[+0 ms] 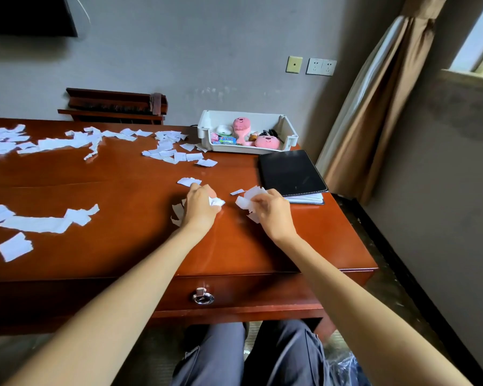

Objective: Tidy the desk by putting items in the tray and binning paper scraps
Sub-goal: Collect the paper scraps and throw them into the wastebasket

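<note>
Left hand (200,203) is curled almost closed on a small wad of scraps (216,201); right hand (271,208) is pinched down on a looser bunch (248,200), several pieces fanned out between the fingers. Both are held low over the desk (140,254), just apart from each other.

Step in hand, as judged: scrap gathering. The tray (289,140) at 1 o'clock from the hands is already loaded with pink toys (267,141) and small bits, so the item-sorting part looks done. A black folder (290,171) lies just right of the right hand, outside the tray; whether it belongs in there cannot be told.

Remaining scraps:
- one at 12 o'clock, just beyond the left hand (189,181)
- a few under and left of the left wrist
- a cluster at 11 o'clock near the tray (173,151)
- a long band across the far left (53,143)
- a torn strip at 9 o'clock (45,221), long axis running left-right, right end kinked up toward the wall

Next move calls for the near pieces to be swept in and both wads compacted before binning. A bin is not clearly seen; clear plastic (343,363) at 5 o'clock, under the desk edge by the right knee, may be a bag liner. Loose grip on the right bunch is a drop risk.
</note>
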The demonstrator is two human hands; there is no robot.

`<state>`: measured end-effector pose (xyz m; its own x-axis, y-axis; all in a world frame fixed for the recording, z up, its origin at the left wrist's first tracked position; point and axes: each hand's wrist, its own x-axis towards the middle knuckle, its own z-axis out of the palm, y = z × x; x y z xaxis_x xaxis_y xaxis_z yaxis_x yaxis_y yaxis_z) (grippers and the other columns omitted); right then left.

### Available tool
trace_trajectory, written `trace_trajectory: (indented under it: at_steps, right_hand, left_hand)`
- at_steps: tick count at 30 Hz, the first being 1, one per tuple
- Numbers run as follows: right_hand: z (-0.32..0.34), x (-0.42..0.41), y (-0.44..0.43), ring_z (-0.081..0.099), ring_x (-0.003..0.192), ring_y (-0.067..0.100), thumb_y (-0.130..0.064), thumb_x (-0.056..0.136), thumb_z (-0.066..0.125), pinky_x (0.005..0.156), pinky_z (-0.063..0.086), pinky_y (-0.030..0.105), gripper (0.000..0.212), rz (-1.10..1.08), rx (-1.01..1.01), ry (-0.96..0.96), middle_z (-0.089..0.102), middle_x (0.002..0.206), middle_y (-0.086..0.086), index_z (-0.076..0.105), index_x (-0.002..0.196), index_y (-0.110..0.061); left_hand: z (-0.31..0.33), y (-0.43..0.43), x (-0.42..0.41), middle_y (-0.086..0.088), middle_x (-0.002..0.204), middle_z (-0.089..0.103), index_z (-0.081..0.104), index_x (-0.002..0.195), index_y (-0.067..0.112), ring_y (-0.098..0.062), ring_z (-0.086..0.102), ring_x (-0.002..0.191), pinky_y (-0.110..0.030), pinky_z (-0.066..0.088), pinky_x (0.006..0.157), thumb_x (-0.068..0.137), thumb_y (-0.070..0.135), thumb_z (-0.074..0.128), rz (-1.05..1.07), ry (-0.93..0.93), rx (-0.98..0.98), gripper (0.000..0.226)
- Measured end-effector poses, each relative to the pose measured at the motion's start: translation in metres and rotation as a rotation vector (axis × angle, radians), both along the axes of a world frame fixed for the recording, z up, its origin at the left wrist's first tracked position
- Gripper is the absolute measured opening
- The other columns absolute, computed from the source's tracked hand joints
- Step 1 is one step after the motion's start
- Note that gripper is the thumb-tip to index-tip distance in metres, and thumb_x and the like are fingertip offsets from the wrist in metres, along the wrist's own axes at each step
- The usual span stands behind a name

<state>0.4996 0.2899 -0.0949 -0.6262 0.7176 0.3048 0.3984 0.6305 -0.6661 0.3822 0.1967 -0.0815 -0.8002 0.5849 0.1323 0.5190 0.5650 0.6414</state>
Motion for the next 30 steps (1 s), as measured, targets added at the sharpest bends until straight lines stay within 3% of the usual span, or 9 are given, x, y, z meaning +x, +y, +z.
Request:
trace_trajectory:
  at_steps: [8, 11, 15, 17, 19, 23, 25, 28, 30]
  right_hand:
    - [0.023, 0.004, 0.009, 0.056, 0.077, 0.021, 0.015, 0.081, 0.046, 0.058, 0.035, 0.008, 0.033, -0.103, 0.114, 0.163, 0.066, 0.094, 0.016, 0.070, 0.099, 0.002]
    - [0.041, 0.013, 0.009, 0.057, 0.078, 0.021, 0.017, 0.080, 0.045, 0.061, 0.038, 0.005, 0.034, -0.158, 0.093, 0.277, 0.068, 0.094, 0.017, 0.071, 0.097, 0.003]
    - [0.057, 0.040, 0.015, 0.061, 0.083, 0.020, 0.011, 0.081, 0.047, 0.063, 0.037, 0.005, 0.032, -0.278, 0.068, 0.378, 0.071, 0.094, 0.015, 0.073, 0.094, -0.002]
    - [0.059, 0.067, 0.018, 0.062, 0.080, 0.020, 0.009, 0.082, 0.049, 0.064, 0.037, 0.006, 0.030, -0.344, 0.078, 0.415, 0.071, 0.090, 0.015, 0.074, 0.092, -0.003]
    - [0.058, 0.100, 0.020, 0.061, 0.076, 0.019, 0.008, 0.081, 0.051, 0.064, 0.038, 0.009, 0.028, -0.408, 0.087, 0.436, 0.069, 0.086, 0.015, 0.074, 0.091, -0.004]
    - [0.036, 0.180, 0.027, 0.061, 0.076, 0.018, 0.009, 0.079, 0.052, 0.066, 0.038, 0.005, 0.027, -0.549, 0.103, 0.406, 0.069, 0.088, 0.013, 0.074, 0.090, -0.003]
    - [0.017, 0.223, 0.028, 0.057, 0.075, 0.013, 0.009, 0.079, 0.052, 0.068, 0.038, 0.002, 0.026, -0.627, 0.103, 0.386, 0.069, 0.088, 0.012, 0.074, 0.090, -0.002]
    - [-0.017, 0.278, 0.026, 0.058, 0.076, 0.018, 0.010, 0.079, 0.053, 0.067, 0.040, 0.012, 0.025, -0.726, 0.076, 0.341, 0.068, 0.087, 0.015, 0.074, 0.089, 0.000]
    - [-0.046, 0.309, 0.027, 0.057, 0.074, 0.020, 0.009, 0.080, 0.053, 0.066, 0.039, 0.013, 0.024, -0.784, 0.017, 0.295, 0.067, 0.085, 0.017, 0.073, 0.089, 0.000]
  left_hand:
    - [0.031, 0.004, 0.002, -0.016, 0.121, 0.059, 0.064, 0.110, 0.003, -0.028, 0.051, 0.113, -0.023, 0.037, 0.081, 0.086, 0.008, 0.061, 0.055, 0.042, 0.248, 0.025]
    - [0.051, 0.006, 0.014, -0.014, 0.118, 0.061, 0.068, 0.102, 0.004, -0.027, 0.053, 0.113, -0.025, 0.041, 0.079, 0.084, 0.007, 0.062, 0.026, -0.027, 0.417, 0.018]
    - [0.070, 0.016, 0.049, -0.006, 0.098, 0.063, 0.069, 0.092, 0.005, -0.019, 0.058, 0.093, -0.025, 0.043, 0.067, 0.082, 0.006, 0.064, -0.092, -0.108, 0.558, 0.011]
    - [0.074, 0.025, 0.078, 0.003, 0.082, 0.058, 0.067, 0.086, 0.011, -0.003, 0.055, 0.074, -0.022, 0.041, 0.060, 0.083, 0.008, 0.063, -0.160, -0.149, 0.572, 0.006]
    - [0.072, 0.037, 0.109, 0.002, 0.074, 0.058, 0.064, 0.078, 0.015, -0.004, 0.053, 0.063, -0.019, 0.039, 0.057, 0.081, 0.007, 0.064, -0.234, -0.179, 0.595, 0.009]
    - [0.051, 0.064, 0.185, -0.004, 0.081, 0.061, 0.067, 0.077, 0.011, -0.004, 0.054, 0.061, -0.018, 0.045, 0.055, 0.081, 0.009, 0.065, -0.408, -0.272, 0.579, 0.005]
    - [0.033, 0.076, 0.228, -0.005, 0.081, 0.061, 0.069, 0.081, 0.006, 0.000, 0.053, 0.061, -0.009, 0.040, 0.053, 0.081, 0.008, 0.065, -0.502, -0.309, 0.531, 0.005]
    - [-0.002, 0.090, 0.283, -0.005, 0.080, 0.061, 0.066, 0.076, 0.009, 0.006, 0.053, 0.049, -0.006, 0.036, 0.047, 0.081, 0.007, 0.063, -0.609, -0.377, 0.436, 0.006]
    - [-0.031, 0.100, 0.315, -0.003, 0.078, 0.062, 0.066, 0.075, 0.015, -0.001, 0.054, 0.056, -0.013, 0.037, 0.056, 0.080, 0.010, 0.063, -0.650, -0.401, 0.322, 0.008]
